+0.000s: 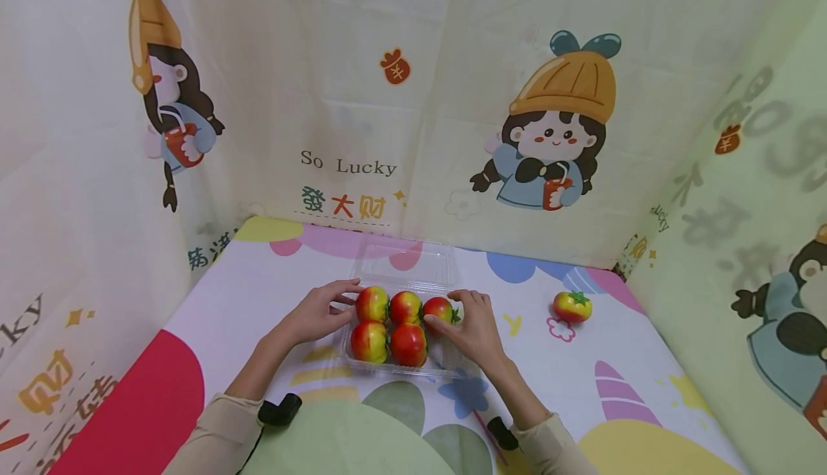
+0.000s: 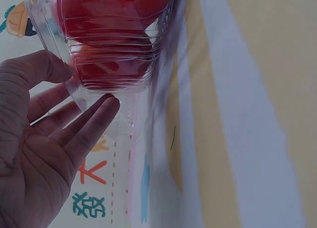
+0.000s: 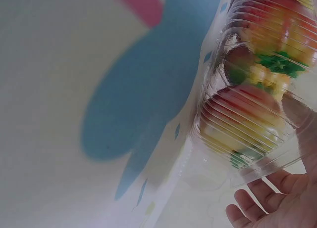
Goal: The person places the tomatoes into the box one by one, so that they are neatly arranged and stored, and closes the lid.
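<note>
Likely light, the fruit (image 1: pixel 437 308) back-right in the tray (image 1: pixel 450 354) is side-pinched by the right hand (image 1: pixel 477 326), the left hand (image 1: pixel 319 311) loose-fingered.

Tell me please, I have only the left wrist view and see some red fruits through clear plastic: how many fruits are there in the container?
Observer: Five fruits sit in the clear container, three behind and two in front.
Operator: Is there also one outside?
Observer: Yes, a loose fruit lies on the table, to the right of the container.
Operator: Where is a free place inside?
Observer: At the front right, beside the two front fruits.
</note>
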